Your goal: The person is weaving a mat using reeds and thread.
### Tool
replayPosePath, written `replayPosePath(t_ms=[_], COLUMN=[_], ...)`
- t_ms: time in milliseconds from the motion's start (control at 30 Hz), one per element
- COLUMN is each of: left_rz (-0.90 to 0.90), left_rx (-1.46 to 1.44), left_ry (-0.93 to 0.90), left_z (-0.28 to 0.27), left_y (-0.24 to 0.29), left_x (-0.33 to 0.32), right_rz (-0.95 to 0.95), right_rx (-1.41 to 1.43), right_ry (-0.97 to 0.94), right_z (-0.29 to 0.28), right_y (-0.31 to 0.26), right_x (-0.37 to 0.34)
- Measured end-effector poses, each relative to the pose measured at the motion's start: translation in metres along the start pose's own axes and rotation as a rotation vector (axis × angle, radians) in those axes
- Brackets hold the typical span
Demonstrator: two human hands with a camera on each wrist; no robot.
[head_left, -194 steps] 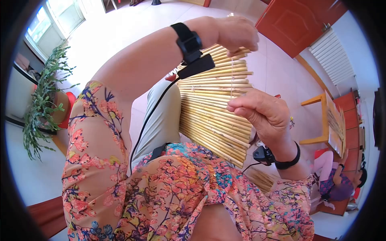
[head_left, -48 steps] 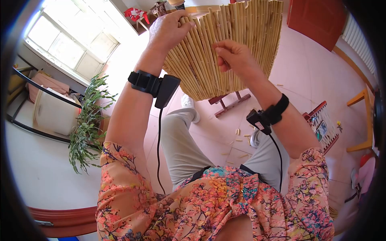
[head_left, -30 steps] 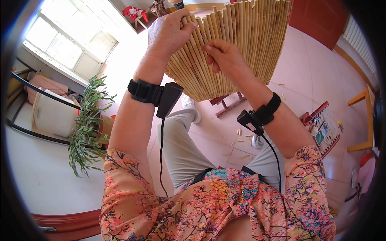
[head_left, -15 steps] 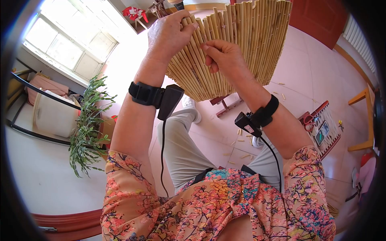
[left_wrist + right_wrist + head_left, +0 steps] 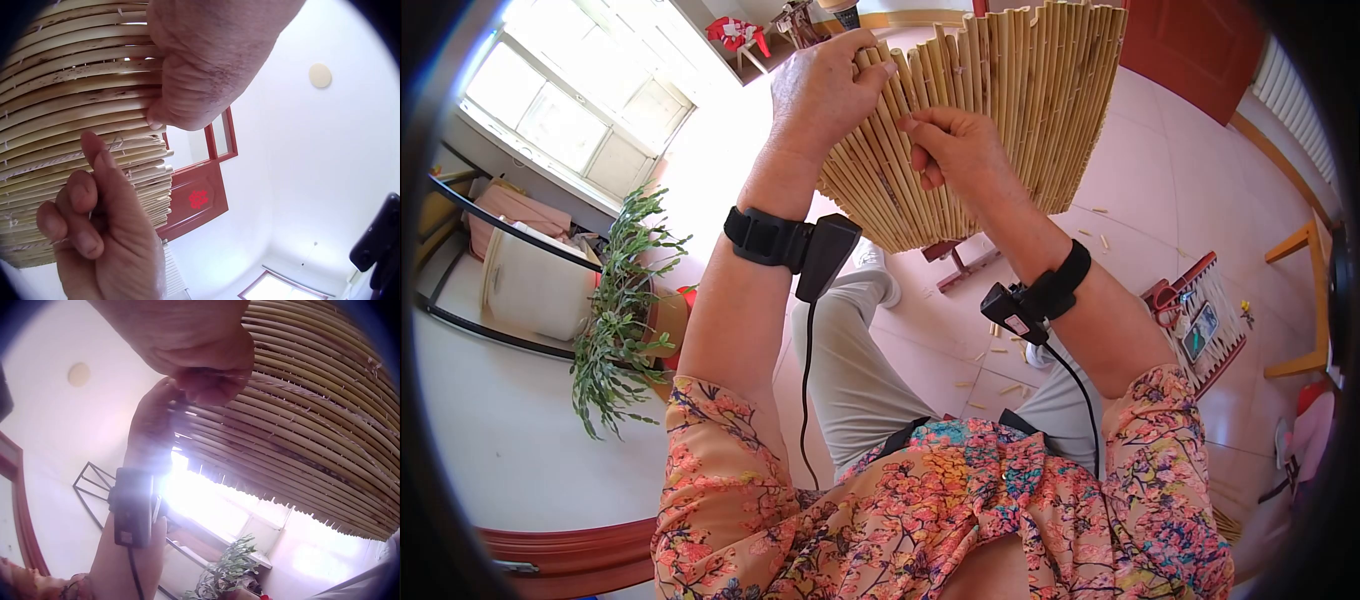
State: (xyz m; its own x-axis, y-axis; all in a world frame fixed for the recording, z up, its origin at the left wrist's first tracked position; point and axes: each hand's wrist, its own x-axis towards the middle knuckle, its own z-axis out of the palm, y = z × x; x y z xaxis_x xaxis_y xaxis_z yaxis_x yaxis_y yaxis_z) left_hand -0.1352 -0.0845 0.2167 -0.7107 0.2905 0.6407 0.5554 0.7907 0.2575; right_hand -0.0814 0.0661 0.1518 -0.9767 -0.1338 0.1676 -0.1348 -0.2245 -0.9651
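Observation:
A mat of thin reed stalks (image 5: 1040, 100), bound side by side with string, is held up in front of me, its stalks running nearly upright in the head view. My left hand (image 5: 820, 95) grips its upper left edge, thumb on the near face and fingers going behind. Close against the near face, my right hand (image 5: 965, 150) has its thumb and index finger pinched together at a string. The twisted string (image 5: 294, 387) runs from that hand across the stalks in the right wrist view. A small loop of string (image 5: 117, 144) shows by the right fingertips in the left wrist view.
Cut reed pieces (image 5: 998, 350) lie on the pink tiled floor (image 5: 1170, 180). At right, a red-framed corded stool bears a phone (image 5: 1200, 332) and scissors (image 5: 1165, 302), near a wooden stool (image 5: 1312, 300). A potted plant (image 5: 625, 320) stands at left. A red stand (image 5: 960, 272) is below the mat.
Since the oldest frame the mat has come up from the lap and turned, and my left hand has taken its edge. Over the last second both hands have barely moved.

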Motion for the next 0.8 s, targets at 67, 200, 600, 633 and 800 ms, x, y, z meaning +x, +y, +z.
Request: replayPosePath(t_ms=[67, 200, 600, 633, 800], left_rz=[-0.01, -0.014, -0.035, -0.035, 0.017], left_rx=[0.01, -0.017, 0.067, 0.067, 0.062], left_ry=[-0.003, -0.013, 0.003, 0.002, 0.043], left_z=[-0.001, -0.001, -0.007, -0.009, -0.009], left_y=[0.002, 0.001, 0.011, 0.015, 0.02], left_x=[-0.001, 0.0, -0.008, -0.01, -0.013], right_rz=[0.005, 0.01, 0.107, 0.109, 0.122], right_rx=[0.044, 0.059, 0.225, 0.252, 0.277], right_ry=[0.001, 0.002, 0.039, 0.052, 0.098], right_z=[0.0, 0.001, 0.007, 0.008, 0.013], right_y=[0.002, 0.001, -0.01, -0.011, -0.01], right_x=[0.0, -0.001, -0.009, -0.01, -0.012])
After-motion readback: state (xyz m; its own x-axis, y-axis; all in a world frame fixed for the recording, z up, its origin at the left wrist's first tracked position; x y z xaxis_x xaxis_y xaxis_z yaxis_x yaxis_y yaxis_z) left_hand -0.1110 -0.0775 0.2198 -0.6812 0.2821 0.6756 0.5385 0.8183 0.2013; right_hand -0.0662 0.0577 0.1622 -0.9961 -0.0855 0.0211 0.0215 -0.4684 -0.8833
